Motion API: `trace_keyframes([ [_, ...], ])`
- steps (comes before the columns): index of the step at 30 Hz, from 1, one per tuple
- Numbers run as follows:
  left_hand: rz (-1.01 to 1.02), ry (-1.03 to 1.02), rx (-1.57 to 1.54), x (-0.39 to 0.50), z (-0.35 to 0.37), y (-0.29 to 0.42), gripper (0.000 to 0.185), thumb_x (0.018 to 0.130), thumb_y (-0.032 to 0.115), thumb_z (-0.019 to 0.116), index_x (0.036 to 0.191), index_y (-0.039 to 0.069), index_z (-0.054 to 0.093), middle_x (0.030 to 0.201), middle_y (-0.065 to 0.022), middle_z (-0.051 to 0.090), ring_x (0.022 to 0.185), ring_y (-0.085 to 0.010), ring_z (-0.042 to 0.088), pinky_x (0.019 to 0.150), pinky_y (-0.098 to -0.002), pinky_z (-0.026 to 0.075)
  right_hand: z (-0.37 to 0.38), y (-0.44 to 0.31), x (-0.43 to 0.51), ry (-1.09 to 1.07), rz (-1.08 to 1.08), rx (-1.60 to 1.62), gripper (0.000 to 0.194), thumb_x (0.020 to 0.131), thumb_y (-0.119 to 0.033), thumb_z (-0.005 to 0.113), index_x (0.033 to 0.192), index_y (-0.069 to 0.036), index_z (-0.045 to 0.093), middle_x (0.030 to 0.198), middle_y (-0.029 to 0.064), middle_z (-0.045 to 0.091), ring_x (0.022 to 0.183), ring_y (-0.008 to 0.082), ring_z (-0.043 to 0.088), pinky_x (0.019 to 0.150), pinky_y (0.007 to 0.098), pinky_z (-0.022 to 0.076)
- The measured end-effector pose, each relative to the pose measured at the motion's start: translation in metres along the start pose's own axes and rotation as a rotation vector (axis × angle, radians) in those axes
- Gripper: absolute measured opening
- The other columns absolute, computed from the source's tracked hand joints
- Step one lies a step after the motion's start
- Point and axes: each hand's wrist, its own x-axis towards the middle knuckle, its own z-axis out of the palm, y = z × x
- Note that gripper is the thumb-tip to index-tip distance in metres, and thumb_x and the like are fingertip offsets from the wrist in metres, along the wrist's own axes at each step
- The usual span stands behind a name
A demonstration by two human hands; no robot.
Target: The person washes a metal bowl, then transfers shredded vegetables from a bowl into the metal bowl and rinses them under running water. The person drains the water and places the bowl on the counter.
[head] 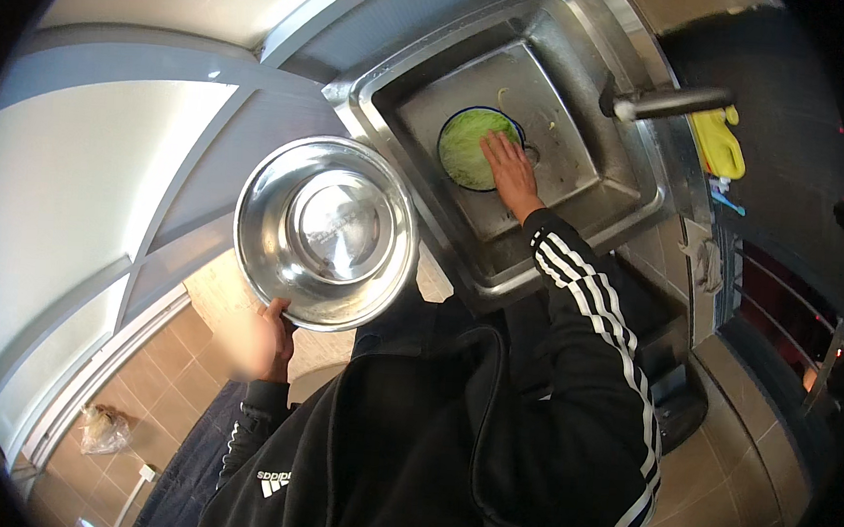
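My left hand point(278, 334) grips the rim of a shiny stainless steel basin point(384, 290). The basin is tilted, with its inside facing me, and I see nothing in it. Inside the metal sink point(567, 145) stands a round dish with a dark blue rim point(439, 159). Pale green, finely shredded food point(466, 139) fills it. My right hand point(512, 171) reaches over the dish's near right side, palm down, fingers stretched out and slightly apart over the green food. Whether the fingertips press on it is hard to tell.
A dark faucet point(678, 103) juts in from the sink's right side. Past it lie a yellow bottle point(721, 143) and a small blue brush-like item point(728, 204). A few pale scraps point(503, 98) lie on the sink floor. A grey cloth point(703, 262) hangs at lower right.
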Motion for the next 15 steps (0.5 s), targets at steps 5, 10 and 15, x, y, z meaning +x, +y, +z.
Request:
trace_keyframes([
  [5, 0.134, -0.035, 0.327, -0.008, 0.004, 0.008, 0.019, 0.087, 0.005, 0.066, 0.105, -0.002, 0.065, 0.095, -0.0075, 0.065, 0.086, -0.0225, 0.065, 0.074, -0.0354, 0.055, 0.007, -0.013, 0.028, -0.118, -0.121, -0.116, 0.077, 0.092, -0.006, 0.058, 0.162, -0.021, 0.028, 0.167, 0.0074, 0.027, 0.153, 0.0289, 0.027, 0.123, 0.0474, 0.0272],
  [10, 0.002, 0.013, 0.158, -0.004, 0.017, 0.031, 0.017, 0.091, 0.006, 0.059, 0.105, -0.003, 0.063, 0.094, -0.0065, 0.065, 0.079, -0.0181, 0.065, 0.071, -0.0325, 0.054, 0.02, -0.021, 0.057, -0.185, -0.176, -0.093, 0.091, 0.089, 0.001, 0.061, 0.164, -0.029, 0.02, 0.17, 0.0066, 0.02, 0.155, 0.0296, 0.023, 0.125, 0.0518, 0.0221],
  [15, 0.004, -0.015, 0.198, -0.003, 0.026, 0.045, 0.015, 0.09, 0.008, 0.058, 0.102, -0.001, 0.062, 0.088, -0.0029, 0.063, 0.07, -0.0138, 0.061, 0.062, -0.0278, 0.049, 0.035, -0.017, 0.068, -0.227, -0.113, -0.081, 0.093, 0.087, -0.004, 0.066, 0.164, -0.031, 0.022, 0.167, 0.0082, 0.027, 0.154, 0.0325, 0.025, 0.122, 0.0616, 0.0212],
])
